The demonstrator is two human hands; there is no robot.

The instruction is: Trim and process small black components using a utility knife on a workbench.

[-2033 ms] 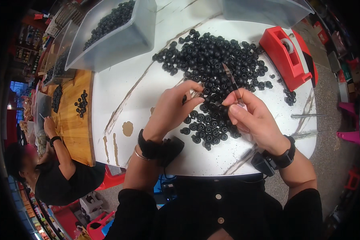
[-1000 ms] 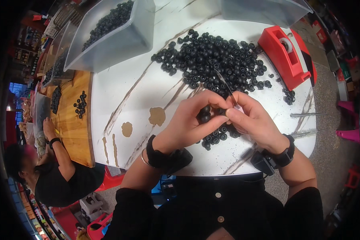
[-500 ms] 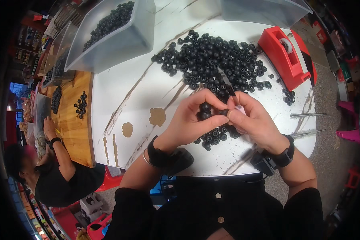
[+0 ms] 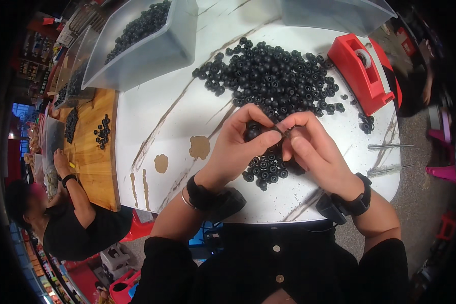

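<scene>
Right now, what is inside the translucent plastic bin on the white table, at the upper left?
The translucent plastic bin holds a heap of small black round parts. What lies beneath that heap is covered, and the picture's top edge cuts off the far end.

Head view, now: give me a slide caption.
Left hand and right hand meet at the pile of small black parts, near a red tape dispenser.

small parts (image 4: 278, 76): black | tabletop (image 4: 187, 119): white, brown-veined | tape dispenser (image 4: 354, 78): red
</scene>
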